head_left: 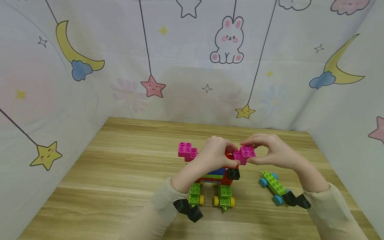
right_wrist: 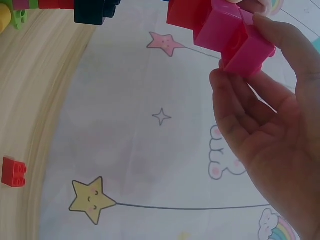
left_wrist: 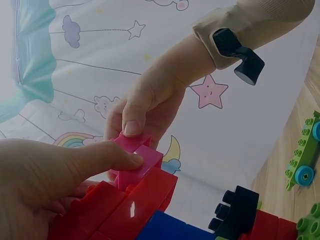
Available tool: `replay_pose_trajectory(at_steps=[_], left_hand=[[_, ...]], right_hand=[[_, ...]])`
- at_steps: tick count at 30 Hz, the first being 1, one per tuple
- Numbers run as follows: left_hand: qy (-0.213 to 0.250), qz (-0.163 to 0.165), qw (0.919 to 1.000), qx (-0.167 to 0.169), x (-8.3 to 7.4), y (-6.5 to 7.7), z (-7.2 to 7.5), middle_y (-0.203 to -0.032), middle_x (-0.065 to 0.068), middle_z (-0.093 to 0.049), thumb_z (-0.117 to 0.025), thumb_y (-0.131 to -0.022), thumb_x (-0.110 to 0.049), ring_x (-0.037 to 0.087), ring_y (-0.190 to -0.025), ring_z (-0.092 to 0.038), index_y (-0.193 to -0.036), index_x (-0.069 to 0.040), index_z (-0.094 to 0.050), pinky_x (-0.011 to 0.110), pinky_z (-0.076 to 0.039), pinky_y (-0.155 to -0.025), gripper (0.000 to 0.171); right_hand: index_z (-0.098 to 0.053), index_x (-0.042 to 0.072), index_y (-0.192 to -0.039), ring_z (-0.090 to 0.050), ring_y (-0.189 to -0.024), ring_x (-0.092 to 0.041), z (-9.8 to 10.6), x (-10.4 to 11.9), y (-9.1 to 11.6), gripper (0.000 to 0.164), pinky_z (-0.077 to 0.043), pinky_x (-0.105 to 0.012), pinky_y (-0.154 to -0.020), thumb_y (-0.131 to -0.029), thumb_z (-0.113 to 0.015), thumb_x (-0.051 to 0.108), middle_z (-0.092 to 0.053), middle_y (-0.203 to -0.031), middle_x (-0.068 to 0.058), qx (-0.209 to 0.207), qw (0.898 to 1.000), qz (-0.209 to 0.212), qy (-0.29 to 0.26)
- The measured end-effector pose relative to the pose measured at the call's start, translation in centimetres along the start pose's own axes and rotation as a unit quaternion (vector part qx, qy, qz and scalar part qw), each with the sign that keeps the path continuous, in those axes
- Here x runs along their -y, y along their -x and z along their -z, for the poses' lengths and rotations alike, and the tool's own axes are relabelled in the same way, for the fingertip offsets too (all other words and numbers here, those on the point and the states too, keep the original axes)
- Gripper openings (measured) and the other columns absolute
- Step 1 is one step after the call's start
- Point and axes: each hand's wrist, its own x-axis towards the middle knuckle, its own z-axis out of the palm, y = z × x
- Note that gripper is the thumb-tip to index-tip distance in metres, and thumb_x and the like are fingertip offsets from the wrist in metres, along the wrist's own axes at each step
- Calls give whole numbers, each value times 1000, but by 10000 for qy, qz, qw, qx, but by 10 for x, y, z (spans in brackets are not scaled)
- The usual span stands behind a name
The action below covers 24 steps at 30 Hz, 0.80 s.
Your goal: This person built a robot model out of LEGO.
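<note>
A brick model (head_left: 220, 181) stands on the wooden table (head_left: 120, 173) on two green wheeled bases, with red, blue and black bricks above. A pink brick (head_left: 186, 151) sticks out at its upper left. My left hand (head_left: 223, 151) grips the model's red top (left_wrist: 125, 205), its thumb lying on a second pink brick (head_left: 244, 154) (left_wrist: 137, 160). My right hand (head_left: 255, 153) pinches that pink brick (right_wrist: 235, 37) from the right, thumb below and fingers (right_wrist: 260, 125) over it, against the red brick (right_wrist: 187, 12). A black brick (left_wrist: 237, 207) juts from the model's right side.
A green studded plate on blue wheels (head_left: 273, 187) (left_wrist: 302, 155) lies on the table right of the model. A loose red brick (right_wrist: 14, 172) lies near the backdrop. Printed fabric walls (head_left: 192, 66) close in the table on the left, back and right.
</note>
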Motion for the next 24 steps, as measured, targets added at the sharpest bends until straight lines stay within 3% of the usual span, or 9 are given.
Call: replay_pose_trajectory(at_steps=[4,11,18,24], left_hand=[[-32,80,10000,30,0,0,0,-99,2,-76,-81,-80,-26,11,-82,-65,-109,-9,-76,12,-48,-67,33],[-60,221,9997,83,0,0,0,-102,1,-76,-81,-81,-27,11,-87,-65,-111,-10,-75,13,-49,-71,35],[-115,227,9997,63,-1,2,0,-102,1,-75,-80,-81,-27,11,-88,-66,-111,-11,-75,14,-50,-73,34],[-124,168,9998,47,-1,2,-1,-101,0,-75,-80,-81,-27,11,-89,-66,-111,-11,-75,14,-50,-73,34]], right_hand=[[-67,3,-116,-62,-94,-4,4,-6,3,40,-53,-19,-83,-77,-79,0,-69,-109,2,-121,9991,8,-418],[-67,-2,-115,-62,-97,1,14,-17,9,33,-48,-11,-86,-82,-71,-8,-64,-111,23,-561,9956,-191,-722],[-64,-7,-117,-62,-96,3,16,-34,11,30,-49,-10,-84,-87,-68,-5,-65,-107,25,-835,9898,-766,-866],[-59,-6,-124,-61,-98,5,12,-52,10,38,-48,-8,-84,-89,-69,2,-63,-108,26,-1136,9785,-1371,-1037]])
